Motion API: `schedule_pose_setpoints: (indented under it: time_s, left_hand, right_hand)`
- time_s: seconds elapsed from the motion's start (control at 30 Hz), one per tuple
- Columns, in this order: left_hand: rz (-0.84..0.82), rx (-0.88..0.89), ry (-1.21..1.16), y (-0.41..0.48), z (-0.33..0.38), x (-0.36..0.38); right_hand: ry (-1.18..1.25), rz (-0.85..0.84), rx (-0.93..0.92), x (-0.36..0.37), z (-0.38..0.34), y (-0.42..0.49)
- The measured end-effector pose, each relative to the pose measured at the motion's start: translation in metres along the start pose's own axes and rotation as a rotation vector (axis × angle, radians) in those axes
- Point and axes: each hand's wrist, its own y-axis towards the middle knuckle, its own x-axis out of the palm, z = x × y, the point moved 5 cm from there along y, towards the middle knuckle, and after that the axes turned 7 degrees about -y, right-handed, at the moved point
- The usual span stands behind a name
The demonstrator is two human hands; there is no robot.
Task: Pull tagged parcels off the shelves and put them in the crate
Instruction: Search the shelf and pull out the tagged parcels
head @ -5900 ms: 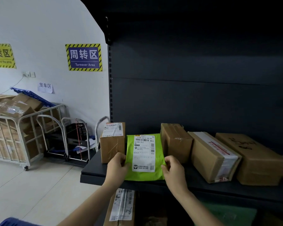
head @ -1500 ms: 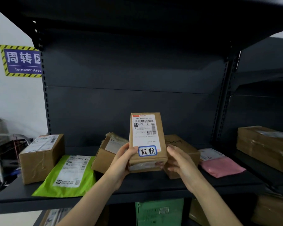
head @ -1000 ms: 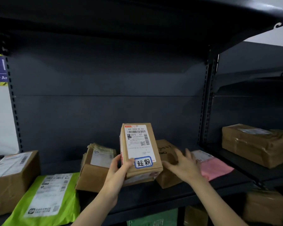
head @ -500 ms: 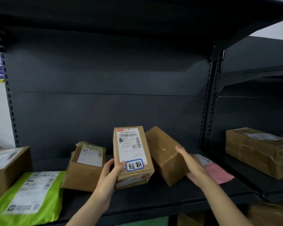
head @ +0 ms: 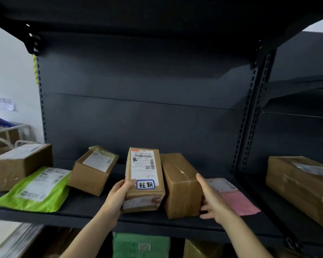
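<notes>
Shelf (head: 101,213), this bay: 4 brown boxes, 2 poly bags, 1 green at 9 o'clock, 1 pink at 3. Step: picking. Left hand (head: 116,196) grips tagged parcel (head: 145,178), centre. Right hand (head: 214,203) clasps plain box (head: 181,185) just beside it, tag unseen. Next: check it; crate out of view.

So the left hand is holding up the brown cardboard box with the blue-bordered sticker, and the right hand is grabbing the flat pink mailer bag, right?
Not quite. In the head view the right hand is on the plain brown taped cardboard box, not the flat pink mailer bag lying beside it. The left hand does hold up the brown cardboard box with the blue-bordered sticker.
</notes>
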Motion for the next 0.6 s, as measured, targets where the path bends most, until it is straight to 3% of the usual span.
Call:
schedule_pose_setpoints:
  time_s: [0.1,0.23,0.3,0.4,0.5,0.6]
  left_hand:
    - [0.022,-0.017,0.016,0.003,0.0,-0.006]
    - [0.056,-0.001,0.024,0.007,0.0,-0.02]
    - [0.057,0.003,0.015,0.007,0.0,-0.026]
    - [0.042,0.01,0.003,0.007,0.001,-0.032]
    - [0.039,0.017,-0.004,0.009,0.003,-0.037]
    - [0.024,0.033,-0.003,0.01,0.005,-0.039]
  right_hand:
    - [-0.173,0.113,-0.16,0.0,-0.015,-0.003]
    - [-0.692,0.555,-0.521,0.004,-0.054,-0.019]
    - [-0.961,0.57,-0.531,0.024,-0.069,-0.02]
    - [-1.223,0.471,-0.383,0.048,-0.077,-0.013]
    - [-1.219,0.501,-0.366,0.039,-0.078,-0.009]
    - [-0.7,0.413,-0.374,0.01,-0.065,-0.007]
